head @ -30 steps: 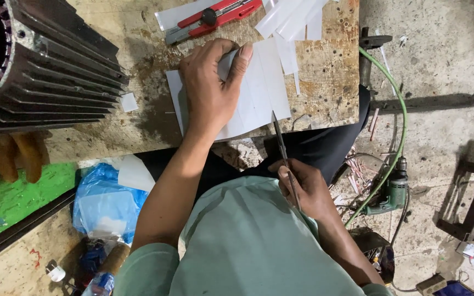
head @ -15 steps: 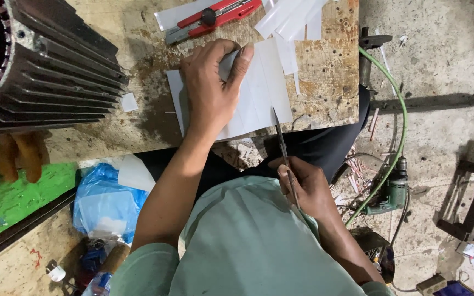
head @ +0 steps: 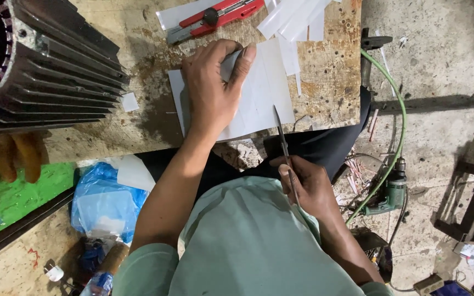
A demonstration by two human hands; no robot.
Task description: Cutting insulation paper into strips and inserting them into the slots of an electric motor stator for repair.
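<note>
My left hand [head: 213, 90] lies flat on a white sheet of paper [head: 263, 93] and presses it onto the worn wooden board [head: 325, 82]. My right hand [head: 306, 186] is close to my chest and grips a thin metal blade [head: 282, 138]. The blade points up at the near edge of the sheet, with its tip just over that edge. A red utility knife [head: 215, 16] lies on the board beyond my left hand.
A large finned motor housing [head: 45, 71] sits on the board at the left. Cut white strips [head: 294, 22] lie at the far edge. On the floor are a green drill [head: 391, 192] with its hose, a blue plastic bag [head: 102, 200] and metal scrap at right.
The blade tip in my right hand has moved up slightly toward the sheet's near edge. My left hand has stayed pressed on the sheet.
</note>
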